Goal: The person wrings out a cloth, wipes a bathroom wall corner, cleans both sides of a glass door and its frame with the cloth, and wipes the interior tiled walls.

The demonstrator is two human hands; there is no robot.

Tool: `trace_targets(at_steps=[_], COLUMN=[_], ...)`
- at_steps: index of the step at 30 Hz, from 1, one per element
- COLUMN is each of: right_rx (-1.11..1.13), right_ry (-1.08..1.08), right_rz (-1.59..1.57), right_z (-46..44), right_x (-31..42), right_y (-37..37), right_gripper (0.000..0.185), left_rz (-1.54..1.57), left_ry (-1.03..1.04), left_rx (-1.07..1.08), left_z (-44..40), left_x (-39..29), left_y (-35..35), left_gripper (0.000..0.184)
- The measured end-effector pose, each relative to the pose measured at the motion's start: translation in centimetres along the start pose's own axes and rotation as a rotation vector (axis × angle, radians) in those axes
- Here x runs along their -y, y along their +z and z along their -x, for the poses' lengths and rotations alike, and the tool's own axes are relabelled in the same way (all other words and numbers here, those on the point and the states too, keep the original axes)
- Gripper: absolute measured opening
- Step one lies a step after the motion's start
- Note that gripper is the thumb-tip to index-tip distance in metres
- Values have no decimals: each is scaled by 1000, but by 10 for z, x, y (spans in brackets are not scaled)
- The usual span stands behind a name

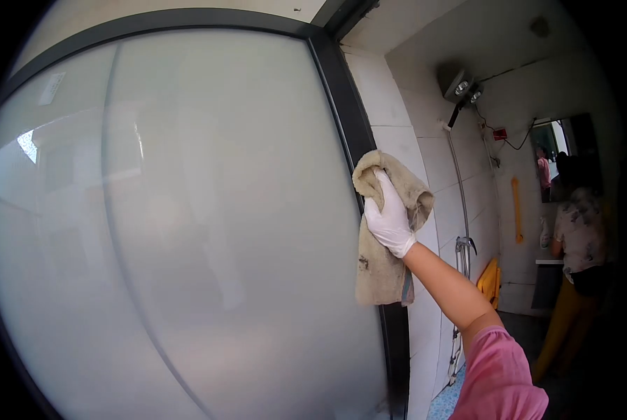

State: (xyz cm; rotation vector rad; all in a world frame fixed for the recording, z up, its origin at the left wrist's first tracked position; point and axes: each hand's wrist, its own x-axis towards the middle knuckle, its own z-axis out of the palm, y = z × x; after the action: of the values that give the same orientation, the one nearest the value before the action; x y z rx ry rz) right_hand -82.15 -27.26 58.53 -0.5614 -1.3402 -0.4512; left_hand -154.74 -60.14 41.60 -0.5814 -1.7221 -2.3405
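My right hand [390, 220], in a white glove, presses a beige cloth [382, 273] against the dark door frame [341, 105]. The cloth is bunched over the fingers and hangs down below the hand, with dark smudges on it. To the left of the frame is a large frosted glass panel [229, 182], whose right edge lies beside the cloth. My right arm reaches up from the lower right in a pink sleeve. My left hand does not show.
Beyond the frame is a tiled room with a shower hose [460, 168], a heat lamp [460, 85] and a mirror [560, 143]. Another person [581, 231] stands at a counter [548, 262] on the right. A yellow object [490, 281] leans near the wall.
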Motion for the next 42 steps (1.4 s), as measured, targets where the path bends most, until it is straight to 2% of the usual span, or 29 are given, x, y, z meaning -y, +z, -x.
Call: trace_targets(at_steps=[3, 5, 7, 10, 11, 12, 13, 14, 16, 18, 19, 20, 22, 24, 25, 26, 29, 31, 35, 36, 37, 39, 41, 42], right_rx=[-91, -197, -333, -335, -283, -303, -199, -186, -127, 131, 53, 52, -124, -466, -664, -822, -734, -605, -519, -250, -252, 196, 308, 299], right_ry=[-3, -134, -372, -581, -550, -567, -319, -489, -421, -153, -204, -208, -144, -312, -351, -376, -254, -314, -399, -385, -384, -243, -249, -239], right_rz=[-43, 0, 61, -26, -67, 70, 166, 229, 308, 319, 263, 256, 419, 379, 351, 453, 437, 445, 365, 325, 330, -160, -353, -303], right_z=[-35, -77, -134, -224, -248, -275, -277, -313, -356, -376, -423, -428, -421, -369, -358, -375, -371, -377, -376, -394, -393, -387, -367, -355], right_x=[5, 6, 8, 40, 51, 56, 81, 75, 74, 66, 26, 16, 20, 49, 54, 47, 53, 52, 45, 36, 22, -2, -8, -12], right_y=[0, 2, 10, 30, 40, 51, 53, 68, 90, 91, 111, 108, 93, 79, 81, 83, 84, 78, 72, 68, 62, 49, 42, 40], right_gripper=[49, 48, 46, 44, 46, 46, 49, 57, 55, 57, 59, 59, 57, 57, 60, 64, 60, 53, 47, 45, 45, 48, 54, 57], left_rz=[-38, -72, -100, -147, -168, -172, -177, -191, -170, -207, -215, -222, -222, -223, -225, -229, -233, -234, -218, -218, -216, -203, -194, -194], left_ry=[20, 34, 49, 69, 73, 98, 122, 169, 89, 67, 65, 65, 61, 47, 44, 39, 33, 29, 32, 30, 32, 34, 32, 35], left_rx=[-16, -22, -35, -70, -74, -75, -76, -64, -143, -161, -174, -183, -194, -199, -204, -205, -212, -205, -196, -191, -183, -174, -166, -152], left_z=[4, 6, 10, 18, 16, 12, 9, 8, 13, 12, 15, 18, 22, 26, 28, 30, 33, 33, 34, 34, 33, 34, 36, 35], left_x=[0, -2, -5, -4, -3, 4, 12, 16, 16, 15, 10, 6, 2, 0, -1, -2, -6, -7, -11, -11, -11, -10, -10, -10], left_y=[-2, 1, 6, 13, 14, 14, 14, 13, 14, 9, 8, 7, 10, 11, 10, 8, 7, 9, 4, 4, 3, -2, -5, -5], left_gripper=[81, 81, 81, 80, 80, 79, 77, 74, 69, 69, 69, 69, 69, 69, 69, 70, 70, 70, 70, 70, 70, 70, 70, 71])
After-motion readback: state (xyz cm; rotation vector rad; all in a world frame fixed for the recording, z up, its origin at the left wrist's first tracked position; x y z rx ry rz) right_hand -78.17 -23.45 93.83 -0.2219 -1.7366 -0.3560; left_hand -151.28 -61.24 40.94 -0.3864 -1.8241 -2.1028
